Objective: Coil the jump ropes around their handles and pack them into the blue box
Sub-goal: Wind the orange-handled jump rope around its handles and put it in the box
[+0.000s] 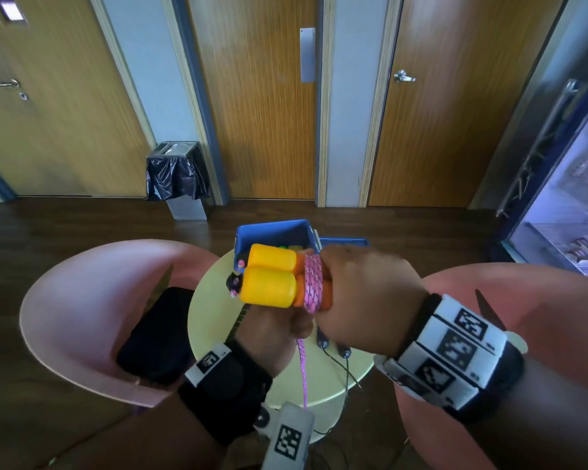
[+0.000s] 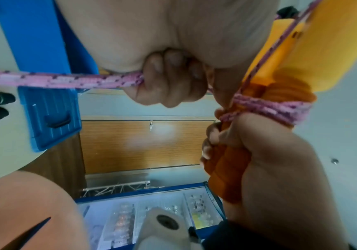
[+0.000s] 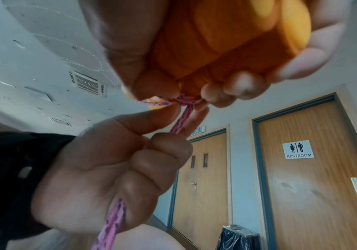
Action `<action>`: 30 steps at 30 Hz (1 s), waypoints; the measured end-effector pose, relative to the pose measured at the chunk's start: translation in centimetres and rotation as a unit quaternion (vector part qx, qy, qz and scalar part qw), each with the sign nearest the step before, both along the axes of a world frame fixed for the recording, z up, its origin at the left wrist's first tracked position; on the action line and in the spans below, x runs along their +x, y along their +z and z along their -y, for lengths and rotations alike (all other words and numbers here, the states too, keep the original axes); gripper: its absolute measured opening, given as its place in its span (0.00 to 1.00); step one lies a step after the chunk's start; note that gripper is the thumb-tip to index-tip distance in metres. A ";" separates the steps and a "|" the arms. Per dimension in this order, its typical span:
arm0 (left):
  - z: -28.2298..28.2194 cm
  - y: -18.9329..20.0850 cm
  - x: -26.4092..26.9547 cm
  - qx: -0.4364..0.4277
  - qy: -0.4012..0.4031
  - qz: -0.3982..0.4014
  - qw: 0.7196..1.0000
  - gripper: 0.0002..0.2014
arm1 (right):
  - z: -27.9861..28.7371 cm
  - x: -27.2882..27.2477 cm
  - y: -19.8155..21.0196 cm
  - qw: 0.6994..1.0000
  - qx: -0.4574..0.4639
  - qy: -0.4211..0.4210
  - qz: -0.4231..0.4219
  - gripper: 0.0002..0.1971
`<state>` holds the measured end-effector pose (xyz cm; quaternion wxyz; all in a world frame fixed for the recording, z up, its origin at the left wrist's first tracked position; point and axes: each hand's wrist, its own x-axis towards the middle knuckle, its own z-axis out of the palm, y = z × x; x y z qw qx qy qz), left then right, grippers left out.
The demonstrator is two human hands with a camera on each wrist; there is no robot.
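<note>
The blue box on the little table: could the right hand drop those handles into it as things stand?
Probably yes. The blue box stands open just behind the right hand, nothing between. But the pink rope is only partly coiled, its tail held by the left hand.

Right hand point(image 1: 364, 293) covers the orange grip ends of the two handles point(image 1: 269, 276); only the yellow caps and a few pink rope point(image 1: 313, 286) turns show. Blue box point(image 1: 272, 234): contents mostly blocked by the handles, near wall hidden. Rope tail drops behind the left hand point(image 1: 272, 334), end out of sight. Fridge point(image 1: 571, 212) cut by right edge, shelf items blurred.
</note>
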<state>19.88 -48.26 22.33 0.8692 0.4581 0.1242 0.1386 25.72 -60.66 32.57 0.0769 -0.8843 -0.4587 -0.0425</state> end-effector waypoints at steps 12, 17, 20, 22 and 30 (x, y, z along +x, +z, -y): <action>1.1 -0.1 -2.4 0.394 0.135 -0.062 0.907 0.15 | -1.8 0.1 -2.0 0.996 0.048 -0.056 -0.059 0.12; 1.3 1.0 -3.4 0.348 0.099 -0.026 0.932 0.16 | -1.9 0.8 -3.0 0.997 0.034 -0.022 -0.062 0.25; 1.2 1.6 -3.6 0.379 0.113 -0.007 0.919 0.21 | -2.2 0.9 -3.2 0.996 0.020 -0.013 -0.085 0.26; 0.4 1.4 -3.4 0.402 0.138 -0.019 0.905 0.23 | -2.3 0.9 -3.4 0.989 0.036 -0.004 -0.144 0.25; -0.3 1.0 -3.3 0.437 0.150 -0.057 0.885 0.16 | -1.5 1.6 -4.8 0.985 0.027 -0.027 -0.168 0.19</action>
